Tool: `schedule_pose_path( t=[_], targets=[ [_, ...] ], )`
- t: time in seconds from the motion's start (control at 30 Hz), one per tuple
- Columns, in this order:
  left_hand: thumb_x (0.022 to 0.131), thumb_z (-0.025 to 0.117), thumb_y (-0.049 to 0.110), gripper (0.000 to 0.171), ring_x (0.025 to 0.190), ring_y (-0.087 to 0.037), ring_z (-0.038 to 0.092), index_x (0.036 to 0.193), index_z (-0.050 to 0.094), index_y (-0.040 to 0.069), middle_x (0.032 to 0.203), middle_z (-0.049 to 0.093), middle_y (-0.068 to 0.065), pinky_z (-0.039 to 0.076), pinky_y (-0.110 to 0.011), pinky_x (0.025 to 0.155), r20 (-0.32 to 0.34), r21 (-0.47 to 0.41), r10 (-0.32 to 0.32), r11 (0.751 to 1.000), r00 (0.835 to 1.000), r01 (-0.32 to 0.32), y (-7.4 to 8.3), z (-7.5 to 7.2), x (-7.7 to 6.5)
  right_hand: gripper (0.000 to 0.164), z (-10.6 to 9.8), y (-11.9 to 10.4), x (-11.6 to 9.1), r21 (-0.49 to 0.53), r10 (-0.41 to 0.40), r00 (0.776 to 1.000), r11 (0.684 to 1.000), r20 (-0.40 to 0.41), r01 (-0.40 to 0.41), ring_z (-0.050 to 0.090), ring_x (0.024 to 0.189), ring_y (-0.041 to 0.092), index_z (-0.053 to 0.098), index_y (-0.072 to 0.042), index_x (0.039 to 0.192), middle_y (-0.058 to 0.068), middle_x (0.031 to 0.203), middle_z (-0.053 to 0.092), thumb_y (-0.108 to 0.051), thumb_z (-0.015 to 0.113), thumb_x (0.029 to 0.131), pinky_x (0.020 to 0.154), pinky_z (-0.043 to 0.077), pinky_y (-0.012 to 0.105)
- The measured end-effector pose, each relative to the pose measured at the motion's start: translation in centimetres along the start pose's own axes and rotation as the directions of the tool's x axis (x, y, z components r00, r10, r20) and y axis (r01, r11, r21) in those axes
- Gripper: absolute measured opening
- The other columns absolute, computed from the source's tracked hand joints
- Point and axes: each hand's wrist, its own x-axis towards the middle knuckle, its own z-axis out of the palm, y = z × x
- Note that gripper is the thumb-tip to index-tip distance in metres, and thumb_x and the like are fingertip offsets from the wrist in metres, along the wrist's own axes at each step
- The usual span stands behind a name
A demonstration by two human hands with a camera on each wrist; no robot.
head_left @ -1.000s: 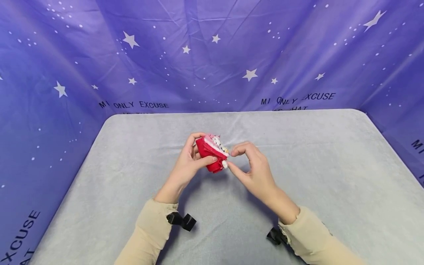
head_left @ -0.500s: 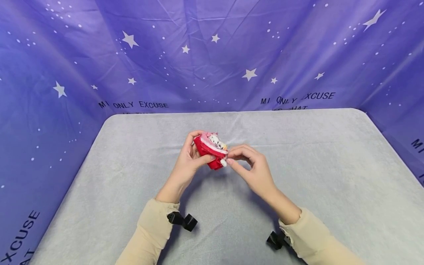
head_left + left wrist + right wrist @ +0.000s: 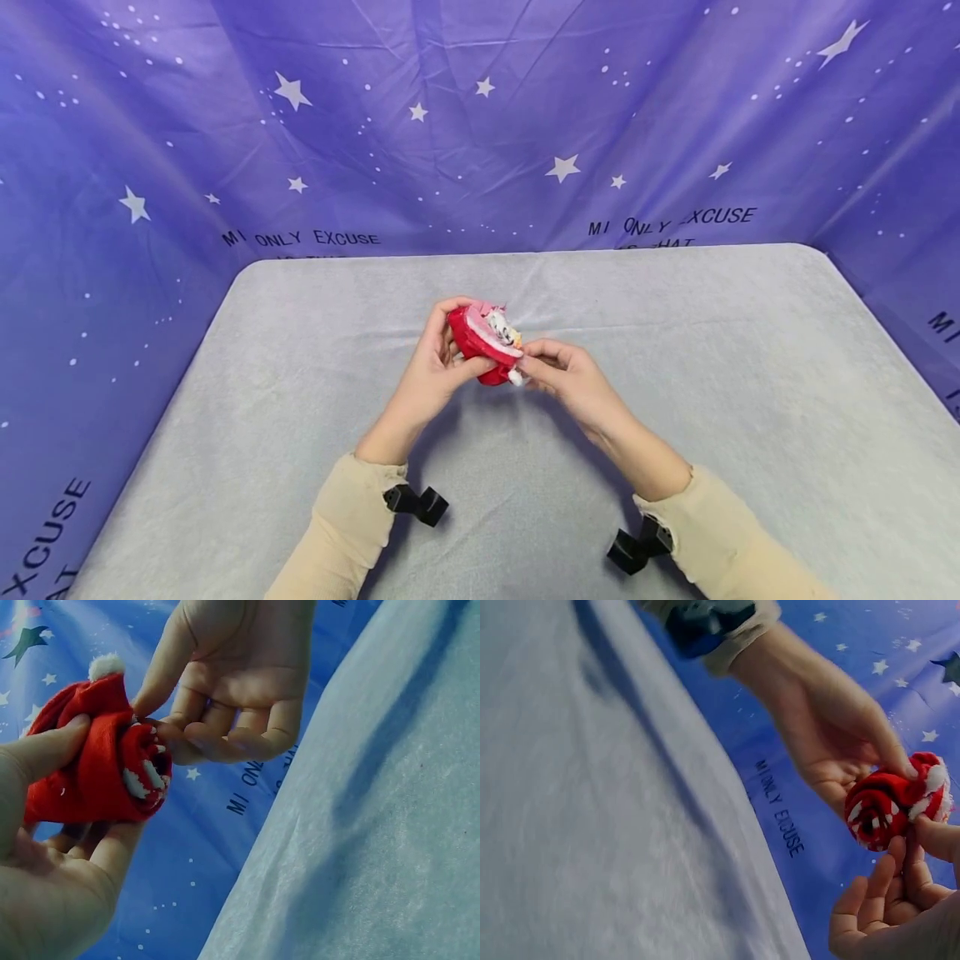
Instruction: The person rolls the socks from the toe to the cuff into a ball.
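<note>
A rolled-up red sock (image 3: 483, 343) with white and pink trim is held in the air above the table. My left hand (image 3: 431, 367) grips it from the left, thumb across the near side and fingers behind. On the other side my right hand (image 3: 581, 383) pinches the sock's edge between thumb and forefinger. The left wrist view shows the sock (image 3: 94, 769) with a white pompom (image 3: 106, 666) on top and a coiled end with white patches. From the right wrist, the spiral of the rolled sock (image 3: 877, 814) faces the camera, partly covered by fingers.
A grey cloth-covered table (image 3: 262, 417) lies beneath both hands. Behind and at the sides hangs a purple-blue curtain (image 3: 450, 167) with stars and lettering. Black camera mounts (image 3: 427, 504) sit at the cuffs of the beige sleeves (image 3: 337, 517).
My right hand's fingers have closed in on the sock's right edge, and the thumb has moved up from the pompom. The left hand keeps its grip, shifting slightly right with the sock.
</note>
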Motion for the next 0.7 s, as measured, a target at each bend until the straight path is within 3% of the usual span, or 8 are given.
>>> schedule_pose_path(
  t=[0.07,0.13,0.23,0.3,0.4,0.47,0.57,0.7],
  targets=[
    [0.085,0.065,-0.013,0.066,0.110,-0.009,0.060,0.141,0.034,0.002,0.137,0.052,-0.023,0.052,-0.021,0.093,-0.008,0.015,-0.006,1.000,1.000,0.006,0.0,0.1,0.0,0.005,0.2,0.1,-0.2,-0.074,-0.113,0.993,0.991,-0.043,0.110,0.059,0.081,0.003,0.063,-0.004,0.099,-0.006,0.091,0.064,-0.003,0.061,0.094,0.074,0.051,0.019],
    [0.085,0.065,-0.011,0.066,0.109,-0.008,0.061,0.142,0.034,0.002,0.138,0.053,-0.024,0.051,-0.021,0.094,-0.022,0.023,-0.018,1.000,1.000,0.019,-0.1,0.2,0.1,0.007,0.3,0.2,-0.3,-0.202,-0.284,0.956,0.943,-0.071,0.265,0.060,0.085,0.005,0.064,-0.004,0.096,0.000,0.094,0.066,-0.001,0.067,0.090,0.075,0.051,0.019],
    [0.087,0.065,-0.010,0.066,0.109,-0.009,0.061,0.143,0.033,0.003,0.138,0.052,-0.025,0.052,-0.021,0.093,-0.037,0.028,-0.037,0.999,0.999,0.038,-0.2,0.2,0.1,0.013,0.5,0.2,-0.4,-0.403,-0.534,0.843,0.786,-0.060,0.470,0.062,0.090,0.010,0.068,-0.006,0.095,0.006,0.098,0.069,0.000,0.074,0.084,0.079,0.051,0.020],
    [0.088,0.064,-0.009,0.066,0.109,-0.011,0.061,0.144,0.033,0.004,0.139,0.052,-0.025,0.052,-0.021,0.092,-0.034,0.031,-0.056,0.998,0.998,0.057,-0.2,0.3,0.0,0.015,0.5,0.1,-0.4,-0.508,-0.640,0.768,0.673,-0.036,0.537,0.064,0.094,0.014,0.071,-0.008,0.094,0.006,0.098,0.071,-0.001,0.077,0.082,0.085,0.051,0.021],
    [0.090,0.063,-0.006,0.065,0.112,-0.016,0.060,0.146,0.032,0.005,0.138,0.052,-0.024,0.053,-0.021,0.090,-0.020,0.047,-0.067,0.997,0.998,0.068,-0.3,0.5,-0.1,0.015,0.4,0.1,-0.4,-0.612,-0.715,0.700,0.557,-0.009,0.561,0.065,0.097,0.019,0.072,-0.009,0.093,0.004,0.098,0.072,-0.004,0.079,0.081,0.089,0.050,0.023],
    [0.091,0.062,-0.004,0.065,0.117,-0.022,0.059,0.147,0.030,0.006,0.140,0.050,-0.023,0.053,-0.022,0.091,0.001,0.055,-0.068,0.996,0.998,0.068,-0.2,0.7,-0.2,0.013,0.3,0.1,-0.3,-0.648,-0.735,0.679,0.516,0.001,0.559,0.066,0.097,0.021,0.072,-0.008,0.092,0.004,0.097,0.072,-0.005,0.078,0.081,0.092,0.050,0.025],
    [0.091,0.061,-0.001,0.068,0.125,-0.027,0.054,0.149,0.026,0.009,0.143,0.047,-0.020,0.051,-0.024,0.095,0.026,0.045,-0.080,0.996,0.996,0.079,-0.2,0.9,-0.3,0.011,0.2,0.0,-0.3,-0.670,-0.754,0.656,0.483,0.009,0.564,0.065,0.094,0.022,0.071,-0.007,0.091,0.005,0.094,0.073,-0.003,0.076,0.082,0.089,0.049,0.028],
    [0.089,0.064,0.001,0.071,0.131,-0.026,0.050,0.149,0.025,0.011,0.146,0.045,-0.017,0.049,-0.027,0.100,0.020,0.019,-0.114,0.993,0.993,0.113,-0.1,1.2,-0.5,0.010,0.2,-0.1,-0.3,-0.650,-0.755,0.655,0.491,0.014,0.580,0.065,0.091,0.021,0.071,-0.008,0.088,0.004,0.090,0.072,-0.001,0.074,0.082,0.086,0.049,0.028]
  ],
)
